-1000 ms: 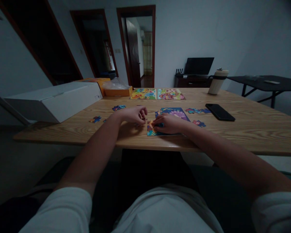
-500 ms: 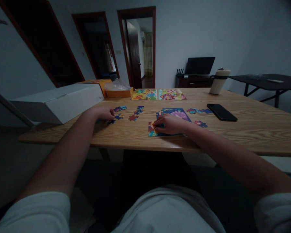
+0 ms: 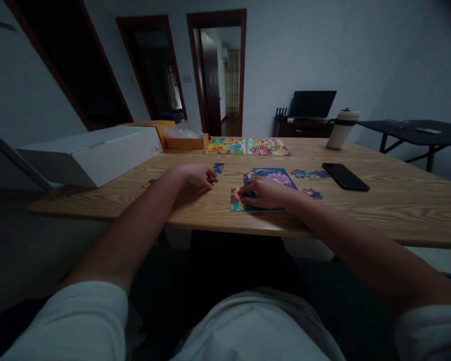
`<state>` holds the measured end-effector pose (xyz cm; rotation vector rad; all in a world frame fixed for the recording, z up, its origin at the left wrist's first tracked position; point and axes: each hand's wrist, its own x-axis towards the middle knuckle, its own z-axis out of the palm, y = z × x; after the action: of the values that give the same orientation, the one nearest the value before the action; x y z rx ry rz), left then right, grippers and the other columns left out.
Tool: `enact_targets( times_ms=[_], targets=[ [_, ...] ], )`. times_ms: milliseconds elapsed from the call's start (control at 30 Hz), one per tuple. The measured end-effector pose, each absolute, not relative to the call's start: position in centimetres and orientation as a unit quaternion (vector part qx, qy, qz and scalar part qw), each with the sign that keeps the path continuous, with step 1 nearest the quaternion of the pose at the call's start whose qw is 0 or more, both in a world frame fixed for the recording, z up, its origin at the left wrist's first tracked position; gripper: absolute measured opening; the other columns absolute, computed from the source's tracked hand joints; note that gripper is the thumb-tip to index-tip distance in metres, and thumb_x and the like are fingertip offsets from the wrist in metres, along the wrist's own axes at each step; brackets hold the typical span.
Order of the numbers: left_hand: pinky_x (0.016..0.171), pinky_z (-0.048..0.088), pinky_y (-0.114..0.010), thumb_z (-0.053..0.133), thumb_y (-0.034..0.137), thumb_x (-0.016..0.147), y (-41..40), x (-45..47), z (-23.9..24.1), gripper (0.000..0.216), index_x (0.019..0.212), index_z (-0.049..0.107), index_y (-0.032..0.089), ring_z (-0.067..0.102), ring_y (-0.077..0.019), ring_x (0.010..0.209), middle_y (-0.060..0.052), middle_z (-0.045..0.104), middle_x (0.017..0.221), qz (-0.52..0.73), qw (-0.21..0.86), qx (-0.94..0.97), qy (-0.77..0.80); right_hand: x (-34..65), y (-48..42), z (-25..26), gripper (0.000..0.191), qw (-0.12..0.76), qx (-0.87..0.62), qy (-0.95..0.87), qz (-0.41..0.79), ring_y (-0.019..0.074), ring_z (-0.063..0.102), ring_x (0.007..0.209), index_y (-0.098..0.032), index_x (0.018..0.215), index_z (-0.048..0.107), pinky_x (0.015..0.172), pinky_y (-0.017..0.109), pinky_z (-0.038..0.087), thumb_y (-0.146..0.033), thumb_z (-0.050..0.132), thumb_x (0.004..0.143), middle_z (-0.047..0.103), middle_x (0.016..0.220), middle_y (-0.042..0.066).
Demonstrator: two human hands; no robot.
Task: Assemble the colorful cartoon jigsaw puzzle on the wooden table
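Left hand curls at loose pieces, grip unclear. Right hand presses flat on the puzzle; pinning it firmly should stop it sliding on the counter as pieces join.

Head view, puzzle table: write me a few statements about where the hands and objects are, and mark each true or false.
1. The right hand rests on the partly built puzzle. True.
2. The black phone lies left of the white box. False: the phone lies right of the puzzle, and the box is at the table's left end.
3. Two finished puzzles lie side by side near the far edge of the table. True.
4. The left hand grips the tumbler. False: it is down by the loose pieces left of the puzzle, and the tumbler stands untouched at the far right.
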<state>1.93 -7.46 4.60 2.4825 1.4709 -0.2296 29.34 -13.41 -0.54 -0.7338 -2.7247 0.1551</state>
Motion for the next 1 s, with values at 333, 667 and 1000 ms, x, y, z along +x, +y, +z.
enact_targets(
  times_ms=[333,667,1000],
  targets=[
    [0.075,0.044,-0.027,0.062,0.039,0.081,-6.9,4.4,2.8,0.042,0.116,0.074,0.021,0.065,-0.0216,0.090,-0.008,0.075,0.112,-0.048,0.092,0.887,0.450,29.6,-13.3,-0.6,0.030,0.178,-0.271,-0.937,0.132,0.0218,0.069,0.095,-0.018,0.114,0.076,0.089,0.033,0.049,-0.030,0.062,0.090,0.076,0.109,0.011],
    [0.067,0.040,-0.029,0.072,0.026,0.061,-5.9,6.2,4.6,0.040,0.100,0.078,0.031,0.059,-0.0191,0.071,0.002,0.073,0.080,-0.103,0.146,0.874,0.452,32.6,-10.1,-0.8,0.023,0.355,-0.396,-0.832,0.160,0.0218,0.066,0.087,-0.016,0.099,0.075,0.080,0.035,0.051,-0.030,0.059,0.091,0.075,0.098,0.010],
    [0.077,0.044,-0.026,0.059,0.050,0.084,-5.4,5.6,2.0,0.050,0.124,0.070,0.022,0.065,-0.0206,0.092,-0.008,0.074,0.111,0.032,0.146,0.881,0.449,32.8,-10.2,-0.7,0.024,0.293,-0.428,-0.845,0.132,0.0204,0.065,0.082,-0.015,0.098,0.076,0.078,0.033,0.051,-0.027,0.057,0.090,0.075,0.095,0.010]
  ],
)
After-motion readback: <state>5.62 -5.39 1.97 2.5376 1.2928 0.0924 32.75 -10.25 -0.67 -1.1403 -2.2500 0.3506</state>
